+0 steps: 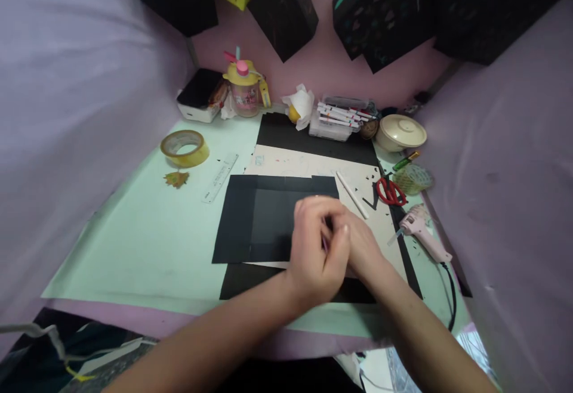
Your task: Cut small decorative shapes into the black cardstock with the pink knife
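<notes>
**Hands meet over black paper at a crowded craft desk**

At centre frame we see the left hand [316,250] and the right hand [360,244] pressed together just above a folded sheet of black paper [264,217], which lies flat on the pale green table cover [147,238]. Both hands are curled nearly closed around a small, thin purplish object [324,243]; we cannot tell what it is. To the right of the hands lie a white stick [352,194], red-handled scissors [390,191] and a pink glue gun [421,230]; at upper left sit a roll of yellowish tape [185,147] and a clear plastic ruler [219,178]. In our judgement, the work goes best with the hands kept low and steady over the sheet, and the glue gun's nozzle kept away from the paper.
</notes>
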Tool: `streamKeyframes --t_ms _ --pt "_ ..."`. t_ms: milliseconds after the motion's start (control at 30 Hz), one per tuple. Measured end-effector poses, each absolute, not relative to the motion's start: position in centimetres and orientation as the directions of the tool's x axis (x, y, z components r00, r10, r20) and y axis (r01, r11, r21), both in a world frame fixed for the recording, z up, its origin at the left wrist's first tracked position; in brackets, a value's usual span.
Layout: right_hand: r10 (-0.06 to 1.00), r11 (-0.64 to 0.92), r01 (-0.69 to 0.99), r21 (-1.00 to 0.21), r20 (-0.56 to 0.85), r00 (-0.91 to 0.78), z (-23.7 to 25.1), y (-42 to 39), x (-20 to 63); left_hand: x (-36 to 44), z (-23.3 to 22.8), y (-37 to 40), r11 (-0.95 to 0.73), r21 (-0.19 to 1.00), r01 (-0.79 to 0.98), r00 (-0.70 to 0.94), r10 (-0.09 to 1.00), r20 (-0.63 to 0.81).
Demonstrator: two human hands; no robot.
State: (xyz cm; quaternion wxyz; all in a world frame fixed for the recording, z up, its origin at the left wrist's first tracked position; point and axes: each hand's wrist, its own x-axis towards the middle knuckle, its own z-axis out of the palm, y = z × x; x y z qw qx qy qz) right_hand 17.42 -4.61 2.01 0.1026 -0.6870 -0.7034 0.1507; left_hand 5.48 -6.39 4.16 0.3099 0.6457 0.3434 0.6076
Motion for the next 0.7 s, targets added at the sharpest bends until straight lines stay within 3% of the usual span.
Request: streamKeyframes --t_ms 100,167,200,233,300,400,500,633,700 --pt "0.99 0.027 0.939 -0.342 -0.122 -0.073 1.2 -4.7 17.7 8.2 4.4 -0.8 -0.505 0.839 0.202 0.062 0.861 0.504" --pt "0.993 0.02 0.909 -0.417 -0.101 -0.068 1.4 -4.4 18.6 8.7 4.5 3.4 -0.473 0.774 0.42 0.269 0.88 0.392" --pt "0.996 0.005 0.875 -0.484 -0.074 -0.046 1.6 -4.2 19.4 8.4 4.4 5.3 -0.497 0.682 0.536 0.422 0.858 0.293" --pt "0.999 -0.015 0.819 -0.574 -0.035 -0.007 1.9 -4.0 20.3 7.9 4.3 6.9 -0.53 0.645 0.551 0.506 0.826 0.247" --pt "0.993 -0.043 0.636 -0.771 0.037 0.112 2.4 -3.6 22.4 6.1 3.7 9.2 -0.601 0.598 0.531 0.642 0.746 0.179" --pt "0.989 -0.006 0.167 -0.986 0.019 0.144 2.9 -2.7 24.6 3.4 2.1 10.4 -0.697 0.535 0.477 0.784 0.612 0.099" --pt "0.984 0.042 -0.099 -0.994 0.024 0.176 2.7 -1.3 24.5 1.9 0.3 9.8 -0.753 0.502 0.425 0.854 0.518 0.054" --pt "0.933 0.106 -0.12 -0.987 0.056 0.356 0.9 0.9 22.2 1.6 -1.4 8.7 -0.835 0.377 0.401 0.897 0.441 0.022" --pt "0.936 0.076 -0.066 -0.995 0.049 0.347 -0.3 1.5 21.4 1.6 -1.8 8.5 -0.85 0.345 0.398 0.898 0.438 0.04"
